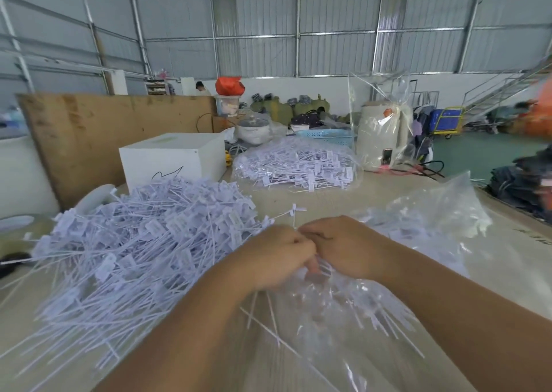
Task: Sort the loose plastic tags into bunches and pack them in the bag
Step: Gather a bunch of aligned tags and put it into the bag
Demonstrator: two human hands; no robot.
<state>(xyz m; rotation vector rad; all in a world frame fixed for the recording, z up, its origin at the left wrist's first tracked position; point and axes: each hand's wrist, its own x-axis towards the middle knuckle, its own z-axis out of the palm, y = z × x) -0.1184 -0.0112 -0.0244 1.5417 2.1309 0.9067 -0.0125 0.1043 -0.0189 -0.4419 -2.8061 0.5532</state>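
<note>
- A small bunch of white plastic tags (321, 267) with thin straight tails sits in the middle of the frame, pinched between the two hands; motion blur hides how many tags it holds.
- The left hand (276, 257) has its grip curled together around the bunch, fingers folded under.
- The right hand (348, 246) meets it knuckle to knuckle, its grip likewise closed on the same bunch.
- Directly under and toward the person from the grip lies a clear plastic bag (352, 320), crumpled, with more white tags showing through the film.
- To the left of the grip spreads a big loose heap of white plastic tags (134, 242), touching the left forearm's side of the pale bench (507, 272).
- Beyond the grip, well apart, a second clear bag filled with tags (295, 164) rests on the bench.
- Right of the grip lies another crumpled clear bag (433, 212).
- Further left beyond the heap stands a white box (173, 160), with a brown board (104, 129) upright behind it.
- A cream-coloured appliance wrapped in clear film (382, 134) stands at the far right of the bench.
</note>
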